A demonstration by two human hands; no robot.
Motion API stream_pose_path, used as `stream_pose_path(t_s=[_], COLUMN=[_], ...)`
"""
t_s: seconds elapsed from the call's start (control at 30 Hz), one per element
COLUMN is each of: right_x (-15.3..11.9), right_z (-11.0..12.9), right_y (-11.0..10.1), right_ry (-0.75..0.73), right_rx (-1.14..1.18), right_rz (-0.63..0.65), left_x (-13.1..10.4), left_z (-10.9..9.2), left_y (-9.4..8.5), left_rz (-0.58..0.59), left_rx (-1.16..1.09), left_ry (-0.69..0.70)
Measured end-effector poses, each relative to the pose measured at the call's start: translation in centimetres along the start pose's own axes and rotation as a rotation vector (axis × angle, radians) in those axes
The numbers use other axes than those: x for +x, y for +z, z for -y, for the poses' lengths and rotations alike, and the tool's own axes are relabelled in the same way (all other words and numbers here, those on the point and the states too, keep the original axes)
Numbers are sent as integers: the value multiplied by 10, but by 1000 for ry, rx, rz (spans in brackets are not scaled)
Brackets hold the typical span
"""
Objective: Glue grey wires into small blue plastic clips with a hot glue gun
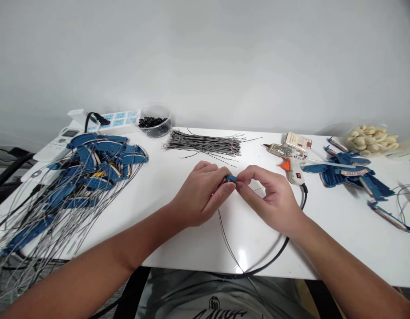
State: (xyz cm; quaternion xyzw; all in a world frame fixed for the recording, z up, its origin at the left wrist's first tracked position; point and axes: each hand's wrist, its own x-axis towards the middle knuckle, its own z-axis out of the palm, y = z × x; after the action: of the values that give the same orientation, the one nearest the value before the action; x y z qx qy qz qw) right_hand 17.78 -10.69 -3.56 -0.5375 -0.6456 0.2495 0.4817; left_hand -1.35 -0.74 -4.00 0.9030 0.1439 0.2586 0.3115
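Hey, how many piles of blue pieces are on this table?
2: a big pile at left and a smaller pile at right, beside the glue gun. Some pieces may be hidden underneath. Another blue piece is in the left hand.

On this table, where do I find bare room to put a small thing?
The table has bare patches: between the left blue heap and left hand, and between the right forearm and right blue heap. Crowded: the left end, under that heap, and the back right, around the glue gun.

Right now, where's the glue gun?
Head view, right of center: the glue gun lies on the white table beyond the right hand, between wire bundle and blue pieces.
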Motion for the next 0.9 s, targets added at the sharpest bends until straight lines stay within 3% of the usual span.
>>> stream_pose_path(t_s=[0.53,0.73,0.9], right_x=[1,0,1], right_z=[1,3,1], right_y=[-1,0,0], right_ry=[27,188,245], right_rx=[8,103,61], right_rz=[26,84,55], left_x=[2,1,-2], left_z=[-4,-7,1], left_y=[-2,3,14], left_rz=[71,83,41], left_rx=[-99,-405,-735], left_ry=[-63,-304,-538])
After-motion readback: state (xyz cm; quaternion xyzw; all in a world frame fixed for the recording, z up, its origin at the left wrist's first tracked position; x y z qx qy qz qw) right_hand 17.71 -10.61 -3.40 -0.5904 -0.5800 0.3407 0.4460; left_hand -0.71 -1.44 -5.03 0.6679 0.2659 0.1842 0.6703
